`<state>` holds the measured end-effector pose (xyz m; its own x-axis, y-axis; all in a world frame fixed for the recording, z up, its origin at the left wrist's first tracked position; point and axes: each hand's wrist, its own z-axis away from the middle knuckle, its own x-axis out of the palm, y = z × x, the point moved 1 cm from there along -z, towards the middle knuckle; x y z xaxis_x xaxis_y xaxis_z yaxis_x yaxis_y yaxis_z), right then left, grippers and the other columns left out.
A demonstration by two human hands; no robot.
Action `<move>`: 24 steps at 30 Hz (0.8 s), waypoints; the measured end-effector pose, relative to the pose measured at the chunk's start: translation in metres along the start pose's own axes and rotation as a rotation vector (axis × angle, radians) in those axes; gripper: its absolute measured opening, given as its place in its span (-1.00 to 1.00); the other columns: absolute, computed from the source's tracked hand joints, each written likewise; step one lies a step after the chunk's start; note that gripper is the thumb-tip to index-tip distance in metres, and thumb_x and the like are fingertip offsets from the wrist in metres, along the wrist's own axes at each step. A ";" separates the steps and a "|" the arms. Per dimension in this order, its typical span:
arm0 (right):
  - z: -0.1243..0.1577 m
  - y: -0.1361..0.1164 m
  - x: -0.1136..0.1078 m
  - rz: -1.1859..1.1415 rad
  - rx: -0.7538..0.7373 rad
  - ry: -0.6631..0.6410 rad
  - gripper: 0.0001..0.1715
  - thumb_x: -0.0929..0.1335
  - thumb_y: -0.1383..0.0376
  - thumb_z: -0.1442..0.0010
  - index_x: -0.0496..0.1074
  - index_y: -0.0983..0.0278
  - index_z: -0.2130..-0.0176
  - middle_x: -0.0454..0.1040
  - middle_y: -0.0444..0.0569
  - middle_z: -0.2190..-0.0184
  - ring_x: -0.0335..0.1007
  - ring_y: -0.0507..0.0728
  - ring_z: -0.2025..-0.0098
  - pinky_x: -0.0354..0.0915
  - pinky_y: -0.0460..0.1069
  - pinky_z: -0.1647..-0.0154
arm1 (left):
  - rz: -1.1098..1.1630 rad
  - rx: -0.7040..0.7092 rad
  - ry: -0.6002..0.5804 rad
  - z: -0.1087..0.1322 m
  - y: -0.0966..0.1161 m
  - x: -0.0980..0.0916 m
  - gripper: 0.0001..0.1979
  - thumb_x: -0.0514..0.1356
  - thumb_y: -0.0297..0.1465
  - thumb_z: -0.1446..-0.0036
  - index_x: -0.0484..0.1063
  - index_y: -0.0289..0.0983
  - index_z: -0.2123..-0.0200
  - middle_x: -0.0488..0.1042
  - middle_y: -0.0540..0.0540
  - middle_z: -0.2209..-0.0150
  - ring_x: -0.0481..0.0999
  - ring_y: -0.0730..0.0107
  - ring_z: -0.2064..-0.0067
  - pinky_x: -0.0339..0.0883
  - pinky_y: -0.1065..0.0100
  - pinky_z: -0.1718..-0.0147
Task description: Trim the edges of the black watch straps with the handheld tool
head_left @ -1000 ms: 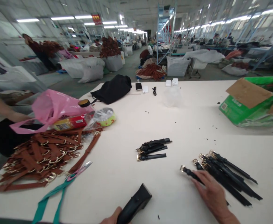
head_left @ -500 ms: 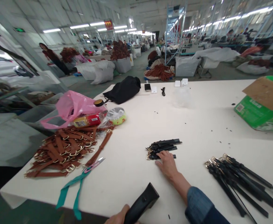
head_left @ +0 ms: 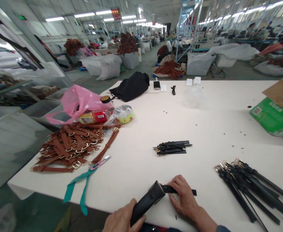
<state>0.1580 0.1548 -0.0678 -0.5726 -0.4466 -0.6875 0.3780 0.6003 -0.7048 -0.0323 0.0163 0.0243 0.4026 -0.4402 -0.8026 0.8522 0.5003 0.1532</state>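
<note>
My left hand, at the bottom of the head view, is closed around a long black piece with a squared end and a small stud; its exact kind is unclear. My right hand grips a short black strap, whose left end meets or passes behind the tip of that piece. The strap's other end sticks out to the right of my fingers. Beyond my hands lies a small bundle of short black straps with gold-coloured buckles. To the right, longer black buckled straps lie fanned out.
Brown straps with metal rings are heaped at left, near scissors with teal cloth tied on. Behind them are a pink bag and a black bag. A green box stands at right on the white table.
My right hand has drawn back from the small bundle towards my left hand, bringing one black strap with it. The black piece stays in my left hand. The view has shifted slightly.
</note>
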 end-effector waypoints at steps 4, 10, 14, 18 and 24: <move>0.012 0.000 -0.004 -0.047 0.006 -0.030 -0.82 0.29 0.36 0.01 0.34 0.24 0.30 0.27 -0.04 0.36 0.13 0.15 0.24 0.13 0.07 0.23 | -0.062 0.064 -0.031 -0.007 0.010 -0.001 -0.53 -0.03 -0.14 -0.04 0.20 -0.19 -0.01 0.46 -0.14 0.16 0.40 0.15 0.11 0.20 0.17 0.13; 0.018 0.006 -0.009 -0.045 0.047 0.015 -0.84 0.28 0.41 0.03 0.32 0.25 0.35 0.28 -0.05 0.39 0.14 0.14 0.24 0.15 0.07 0.22 | -0.126 0.097 -0.068 -0.016 0.012 0.000 -0.53 -0.05 -0.14 -0.04 0.21 -0.21 0.00 0.47 -0.18 0.23 0.43 0.07 0.18 0.24 0.14 0.23; 0.023 0.010 -0.011 -0.052 0.044 0.026 -0.83 0.27 0.38 -0.02 0.35 0.23 0.30 0.29 -0.04 0.36 0.15 0.14 0.24 0.17 0.06 0.26 | -0.118 0.115 -0.080 -0.019 0.015 -0.006 -0.54 -0.04 -0.16 -0.03 0.22 -0.21 0.02 0.46 -0.16 0.22 0.41 0.08 0.16 0.22 0.15 0.20; 0.023 0.013 -0.011 -0.060 0.024 0.009 -0.82 0.26 0.34 -0.07 0.36 0.21 0.25 0.28 -0.03 0.36 0.16 0.15 0.24 0.19 0.06 0.28 | -0.144 0.137 -0.077 -0.020 0.022 -0.008 -0.58 -0.04 -0.17 -0.03 0.24 -0.20 0.06 0.46 -0.13 0.24 0.41 0.11 0.17 0.22 0.18 0.22; 0.026 0.016 -0.009 -0.063 0.027 -0.057 -0.80 0.26 0.35 -0.09 0.33 0.21 0.21 0.27 -0.03 0.34 0.14 0.15 0.22 0.19 0.09 0.23 | -0.151 0.242 -0.026 -0.025 0.043 -0.005 -0.63 -0.05 -0.20 -0.04 0.23 -0.19 0.08 0.46 -0.13 0.25 0.43 0.13 0.21 0.25 0.17 0.26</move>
<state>0.1884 0.1511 -0.0773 -0.5536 -0.5205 -0.6501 0.3628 0.5520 -0.7508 -0.0059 0.0590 0.0209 0.2710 -0.5170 -0.8119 0.9569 0.2362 0.1689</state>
